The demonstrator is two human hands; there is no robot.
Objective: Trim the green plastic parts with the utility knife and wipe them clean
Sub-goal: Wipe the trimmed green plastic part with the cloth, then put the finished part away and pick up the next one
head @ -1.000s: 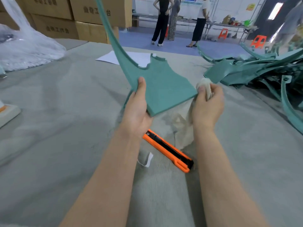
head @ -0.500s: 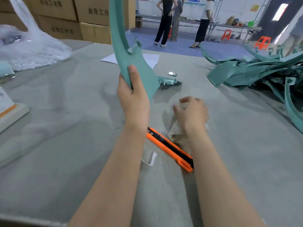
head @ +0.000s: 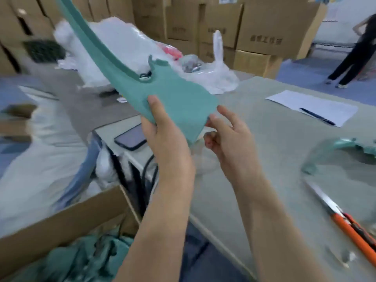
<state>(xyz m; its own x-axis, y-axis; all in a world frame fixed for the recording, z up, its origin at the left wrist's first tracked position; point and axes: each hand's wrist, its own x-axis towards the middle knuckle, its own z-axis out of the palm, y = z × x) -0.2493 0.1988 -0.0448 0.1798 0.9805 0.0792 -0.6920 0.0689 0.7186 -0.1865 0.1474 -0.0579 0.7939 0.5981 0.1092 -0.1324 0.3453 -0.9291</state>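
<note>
Aloft, the left hand point(head: 166, 139) grips the green plastic part point(head: 179, 94) (thumb on top), the right hand point(head: 230, 143) loose-fingered, empty, beside its corner, the utility knife point(head: 345, 226) lying on the table point(head: 274, 110) at right.

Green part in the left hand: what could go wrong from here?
1. The left hand grips the green part at one end only, with the right hand just at its corner. The part's long arm reaches far up and left, and could twist free or strike the plastic bags.
2. The utility knife lies on the table beside the right forearm, seemingly with its blade out, though the picture is blurred. A blind reach for it may cut.
</note>
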